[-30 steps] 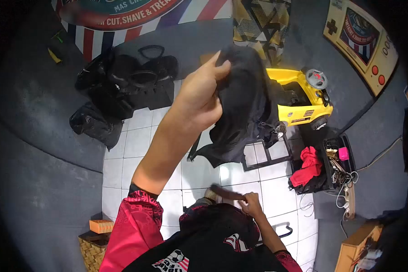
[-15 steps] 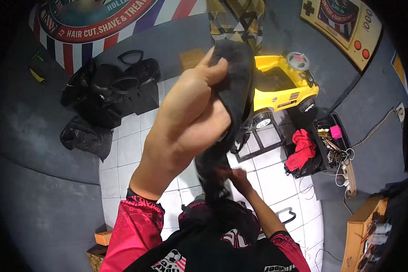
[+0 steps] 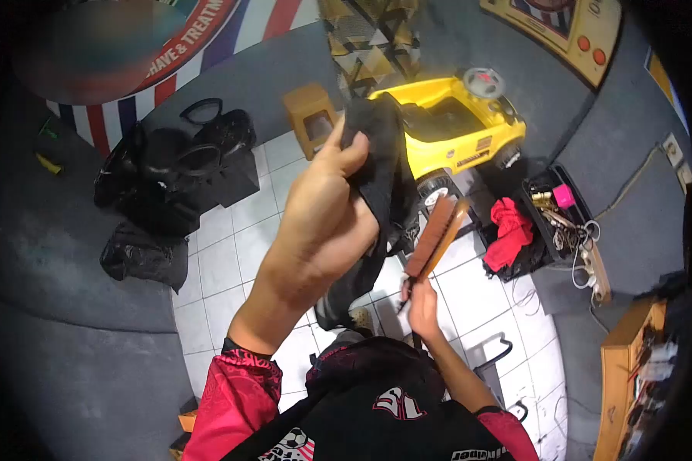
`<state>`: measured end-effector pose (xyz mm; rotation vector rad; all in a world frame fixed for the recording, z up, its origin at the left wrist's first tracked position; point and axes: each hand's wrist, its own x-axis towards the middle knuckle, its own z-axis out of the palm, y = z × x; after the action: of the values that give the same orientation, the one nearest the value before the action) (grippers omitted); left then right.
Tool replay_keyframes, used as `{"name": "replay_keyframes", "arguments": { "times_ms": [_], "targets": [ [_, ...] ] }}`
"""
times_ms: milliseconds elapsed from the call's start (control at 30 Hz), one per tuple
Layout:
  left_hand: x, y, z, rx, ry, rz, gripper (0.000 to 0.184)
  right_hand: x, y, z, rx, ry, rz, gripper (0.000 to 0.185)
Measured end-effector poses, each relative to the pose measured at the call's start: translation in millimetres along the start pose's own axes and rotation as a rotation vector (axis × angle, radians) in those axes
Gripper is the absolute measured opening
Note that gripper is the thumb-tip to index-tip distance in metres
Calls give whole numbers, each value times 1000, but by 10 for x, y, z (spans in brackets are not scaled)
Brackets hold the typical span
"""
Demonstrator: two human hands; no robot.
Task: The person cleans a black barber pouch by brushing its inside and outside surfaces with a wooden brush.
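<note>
Raised close to the camera, my left hand (image 3: pixel 315 207) grips a length of black cloth (image 3: pixel 383 154) between thumb and fingers. The cloth hangs down past the wrist toward the floor, and the fingers behind it are partly hidden. Lower and to the right, my right hand (image 3: pixel 423 307) is closed around a brush (image 3: pixel 438 238) with reddish-brown bristles and a wooden back. The brush points upward, beside the hanging cloth and apart from it.
A yellow toy car (image 3: pixel 461 134) stands ahead, with an orange stool (image 3: pixel 309 115) to its left. Black seats (image 3: pixel 169 169) and a black bag (image 3: pixel 144 257) line the left wall. At right are a red cloth (image 3: pixel 509 234), a crate with cords (image 3: pixel 565 211) and a wooden cabinet (image 3: pixel 623 369).
My right hand has come away from the cloth to the right, and the brush now shows clearly in it. My left hand still holds the cloth up. The view has shifted slightly.
</note>
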<state>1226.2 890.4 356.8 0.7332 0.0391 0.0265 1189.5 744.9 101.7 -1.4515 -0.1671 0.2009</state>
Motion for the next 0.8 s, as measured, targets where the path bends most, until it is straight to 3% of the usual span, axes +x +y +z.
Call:
{"name": "replay_keyframes", "arguments": {
  "times_ms": [33,67,100,167,233,300,367,433,467,600,633,700,767,800],
  "targets": [
    [2,-58,18,3,3,-34,34,60,-101,151,162,-107,-216,19],
    [8,-107,31,7,-11,-45,34,120,-245,272,173,-159,-283,19],
    [1,-130,40,15,-17,-54,34,75,-499,365,-84,-123,-398,18],
    [-28,-142,55,21,-17,-78,34,222,-161,482,-92,-153,-552,15],
    [-69,-92,34,65,-26,-71,35,271,299,417,-130,-229,-470,17],
    [-114,-59,-8,84,12,-70,36,287,1139,346,-166,-192,-127,19],
    [-156,-29,-12,72,18,-69,35,173,1904,43,-788,-321,-206,21],
    [-160,-9,-17,86,-3,-68,33,47,3111,-507,-667,-608,594,39],
    [-146,-5,-54,89,-6,-67,33,62,3074,-481,-665,-606,590,39],
    [-70,-66,-180,67,90,-147,32,-179,2286,-380,213,87,1194,32],
    [-56,-86,-195,82,139,-145,32,-128,1802,-318,479,175,1207,46],
    [-23,-140,-320,73,114,-166,32,-79,1380,-283,768,223,883,49],
    [-17,-199,-341,78,79,-208,32,-19,548,-2,697,435,621,47],
    [-45,-236,-315,102,77,-220,32,-8,358,34,556,352,417,45]
  ]
}}
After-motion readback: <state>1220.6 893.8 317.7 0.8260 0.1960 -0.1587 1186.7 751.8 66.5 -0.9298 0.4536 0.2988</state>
